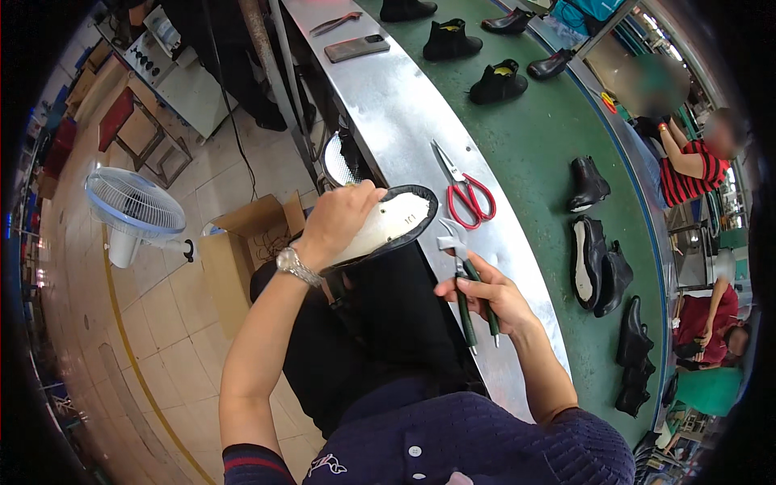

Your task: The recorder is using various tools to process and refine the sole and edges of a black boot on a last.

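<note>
My left hand (343, 220) grips a black shoe (378, 227) turned bottom up over my lap, its pale insole board facing me and the black upper folded round the rim. The fingers curl over one end of it. In my right hand (495, 293) are pincers (460, 279) with dark green handles and a curved metal head. Their head is close to the shoe's toe end, and I cannot tell whether the two touch. On the metal bench edge, red-handled scissors (470, 200) lie just beyond the pincers.
A phone (356, 48) and another hand tool (335, 23) lie farther along the metal ledge (396, 89). Black shoes (588, 184) stand on the green belt (525, 133). To the left are a fan (134, 212) and an open cardboard box (230, 263). Other people (695, 166) work across the belt.
</note>
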Action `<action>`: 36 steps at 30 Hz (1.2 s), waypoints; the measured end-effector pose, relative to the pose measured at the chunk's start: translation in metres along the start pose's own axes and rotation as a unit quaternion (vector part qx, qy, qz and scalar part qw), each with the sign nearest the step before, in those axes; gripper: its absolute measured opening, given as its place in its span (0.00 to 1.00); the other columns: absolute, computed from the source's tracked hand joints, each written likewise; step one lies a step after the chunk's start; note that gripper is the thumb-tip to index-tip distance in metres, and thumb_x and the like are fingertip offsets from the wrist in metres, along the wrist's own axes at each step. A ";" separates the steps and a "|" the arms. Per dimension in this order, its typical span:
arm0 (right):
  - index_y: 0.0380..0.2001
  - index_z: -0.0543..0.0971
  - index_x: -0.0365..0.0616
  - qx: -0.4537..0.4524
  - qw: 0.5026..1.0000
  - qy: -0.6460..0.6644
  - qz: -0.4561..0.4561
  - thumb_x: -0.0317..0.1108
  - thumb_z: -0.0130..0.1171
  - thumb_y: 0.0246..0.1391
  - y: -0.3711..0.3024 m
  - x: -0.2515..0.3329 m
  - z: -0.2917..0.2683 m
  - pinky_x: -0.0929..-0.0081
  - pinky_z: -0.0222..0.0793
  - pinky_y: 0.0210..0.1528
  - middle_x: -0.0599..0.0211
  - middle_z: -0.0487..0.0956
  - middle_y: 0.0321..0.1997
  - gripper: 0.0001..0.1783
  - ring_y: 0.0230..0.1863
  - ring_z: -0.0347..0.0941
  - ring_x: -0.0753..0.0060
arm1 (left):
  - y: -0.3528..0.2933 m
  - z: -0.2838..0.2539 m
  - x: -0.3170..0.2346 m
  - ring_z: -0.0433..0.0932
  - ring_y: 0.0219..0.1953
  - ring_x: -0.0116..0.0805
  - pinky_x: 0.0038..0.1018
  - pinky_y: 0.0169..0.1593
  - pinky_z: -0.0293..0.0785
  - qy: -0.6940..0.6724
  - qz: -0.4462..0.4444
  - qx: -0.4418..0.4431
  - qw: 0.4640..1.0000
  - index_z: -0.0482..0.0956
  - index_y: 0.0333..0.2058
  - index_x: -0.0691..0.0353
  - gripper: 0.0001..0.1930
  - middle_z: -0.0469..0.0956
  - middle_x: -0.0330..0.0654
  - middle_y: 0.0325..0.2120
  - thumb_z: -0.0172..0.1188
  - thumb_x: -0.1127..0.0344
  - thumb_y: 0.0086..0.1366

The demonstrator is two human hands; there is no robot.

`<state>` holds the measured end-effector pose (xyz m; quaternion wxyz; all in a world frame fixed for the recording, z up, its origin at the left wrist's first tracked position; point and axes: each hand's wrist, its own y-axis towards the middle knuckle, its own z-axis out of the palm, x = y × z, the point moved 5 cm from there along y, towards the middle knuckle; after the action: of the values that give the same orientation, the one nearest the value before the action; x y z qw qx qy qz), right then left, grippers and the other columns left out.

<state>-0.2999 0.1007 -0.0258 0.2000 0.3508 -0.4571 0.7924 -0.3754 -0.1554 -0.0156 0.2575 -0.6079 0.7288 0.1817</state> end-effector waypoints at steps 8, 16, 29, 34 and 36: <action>0.63 0.61 0.43 0.127 0.987 0.083 0.056 0.28 0.49 0.65 0.023 0.020 0.048 0.74 0.74 0.51 0.47 0.77 0.52 0.24 0.50 0.77 0.65 | -0.007 0.001 0.009 0.81 0.31 0.44 0.30 0.38 0.75 -0.177 0.126 -0.017 0.976 0.81 0.45 0.64 0.16 0.82 0.51 0.30 0.58 0.58 0.66; 0.61 0.64 0.44 0.112 0.985 0.102 0.080 0.31 0.48 0.67 0.040 0.030 0.057 0.70 0.75 0.51 0.51 0.78 0.49 0.21 0.47 0.78 0.66 | -0.004 0.007 0.003 0.76 0.24 0.50 0.39 0.28 0.68 -0.063 0.036 -0.086 0.994 0.79 0.30 0.61 0.15 0.75 0.52 0.19 0.54 0.56 0.68; 0.70 0.52 0.49 0.110 0.946 -0.302 0.042 0.29 0.49 0.64 0.069 0.087 0.062 0.68 0.77 0.43 0.61 0.79 0.41 0.33 0.37 0.78 0.70 | -0.004 0.003 0.045 0.76 0.28 0.30 0.30 0.37 0.73 -0.254 -0.084 -0.052 0.962 0.82 0.35 0.64 0.19 0.80 0.46 0.24 0.60 0.50 0.64; 0.69 0.53 0.53 0.186 0.855 -0.478 0.078 0.24 0.50 0.62 0.068 0.099 0.051 0.74 0.74 0.43 0.62 0.78 0.42 0.34 0.42 0.77 0.72 | -0.059 0.015 -0.022 0.72 0.51 0.55 0.38 0.58 0.66 0.000 0.009 -0.080 0.997 0.49 0.65 0.76 0.57 0.73 0.62 0.47 0.76 0.59 0.44; 0.70 0.53 0.53 0.208 0.841 -0.490 0.097 0.25 0.51 0.62 0.064 0.106 0.061 0.75 0.74 0.39 0.64 0.78 0.38 0.35 0.37 0.77 0.74 | -0.066 0.026 -0.035 0.68 0.56 0.57 0.40 0.61 0.63 0.008 -0.012 -0.121 0.993 0.44 0.66 0.76 0.59 0.71 0.63 0.50 0.77 0.65 0.42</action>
<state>-0.3894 0.0155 0.0352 -0.2056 0.6807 -0.3519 0.6087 -0.3021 -0.1253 -0.0120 0.1784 -0.6450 0.6959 0.2606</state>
